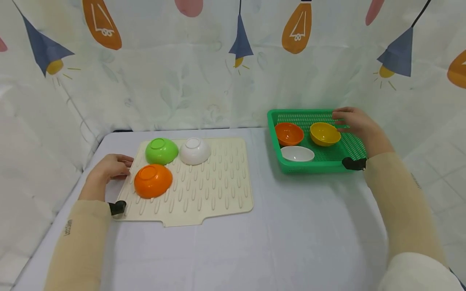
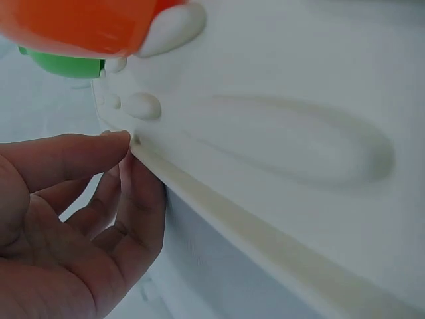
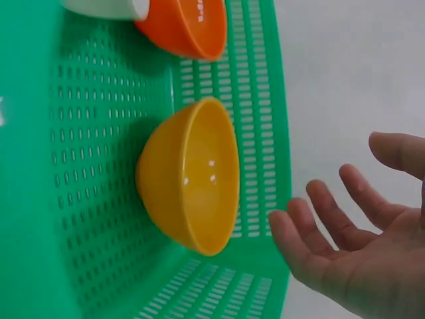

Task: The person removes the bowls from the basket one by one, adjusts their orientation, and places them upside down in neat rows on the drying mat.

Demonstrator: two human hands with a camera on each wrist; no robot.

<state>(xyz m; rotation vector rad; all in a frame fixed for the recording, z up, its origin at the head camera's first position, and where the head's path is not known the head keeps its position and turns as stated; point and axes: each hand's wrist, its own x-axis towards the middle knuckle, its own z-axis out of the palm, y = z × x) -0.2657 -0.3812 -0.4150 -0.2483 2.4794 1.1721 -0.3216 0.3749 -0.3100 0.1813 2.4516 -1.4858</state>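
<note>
My left hand is at the left edge of a cream draining mat with raised ridges. In the left wrist view, the thumb and fingers pinch the mat's rim. Upside down on that mat sit an orange bowl, a green bowl and a white bowl. Over the right end of a green basket, my right hand has loosely spread fingers and holds nothing. Nearest to it is an upright yellow bowl inside the basket, apart from the fingers.
Also in the basket are another orange bowl and a white dish. Basket and mat stand apart on a white-covered table. Behind them hangs a patterned curtain.
</note>
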